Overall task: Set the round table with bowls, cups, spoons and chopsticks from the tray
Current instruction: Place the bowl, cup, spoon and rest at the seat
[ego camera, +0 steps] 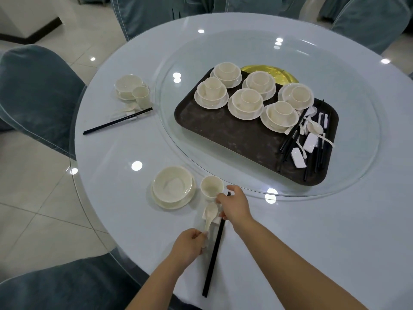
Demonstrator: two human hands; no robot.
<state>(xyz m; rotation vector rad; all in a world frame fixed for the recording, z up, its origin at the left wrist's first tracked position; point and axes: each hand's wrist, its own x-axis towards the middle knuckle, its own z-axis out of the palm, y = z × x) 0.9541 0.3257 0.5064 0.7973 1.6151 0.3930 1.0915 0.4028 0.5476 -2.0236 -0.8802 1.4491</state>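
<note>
Near the table's front edge a cream bowl [172, 186] sits on a plate, with a cup [211, 186] to its right. Below the cup a white spoon [210, 215] lies on a small white rest [216, 219]. My left hand [187, 246] pinches the spoon's handle end. Black chopsticks [214, 249] run from the rest toward me, and my right hand [234, 203] holds their far end beside the cup. The dark tray [223, 130] on the glass turntable carries several bowl-and-cup stacks [245, 102], with loose spoons, rests and chopsticks [310, 139] at its right.
A second place setting [131, 90] with bowl, cup, spoon and chopsticks lies at the table's left. A gold disc [270, 73] shows behind the tray. Blue-covered chairs [33, 92] ring the table; one stands right in front of me at the lower left.
</note>
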